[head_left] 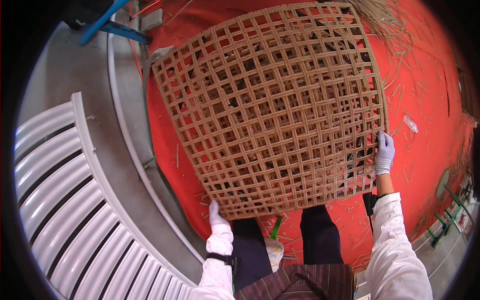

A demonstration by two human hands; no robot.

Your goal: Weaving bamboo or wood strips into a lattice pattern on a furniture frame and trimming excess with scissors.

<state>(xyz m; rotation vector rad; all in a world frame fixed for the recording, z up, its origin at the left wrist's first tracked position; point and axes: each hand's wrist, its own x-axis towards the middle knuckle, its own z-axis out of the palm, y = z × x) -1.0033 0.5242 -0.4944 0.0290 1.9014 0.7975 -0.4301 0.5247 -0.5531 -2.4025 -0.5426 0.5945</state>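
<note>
A large, square lattice panel [280, 110] of woven brown strips, like wicker or rattan, spreads out in front of me. Through its gaps I see red floor covering and more woven lattice beneath. My left hand [217, 214], in a pale glove, grips the panel's near left corner. At the right edge, toward the near corner, my right hand [385, 148] is closed round the rim, in a pale glove with a striped cuff. Fingers of both hands are partly hidden behind the panel.
A red sheet [420, 165] covers the floor, littered with strip scraps. Loose strips [385, 20] pile up at the far right, and a clear plastic bottle [410, 123] lies nearby. A white slatted rack [75, 185] stands at left. A blue bar [125, 31] is at far left.
</note>
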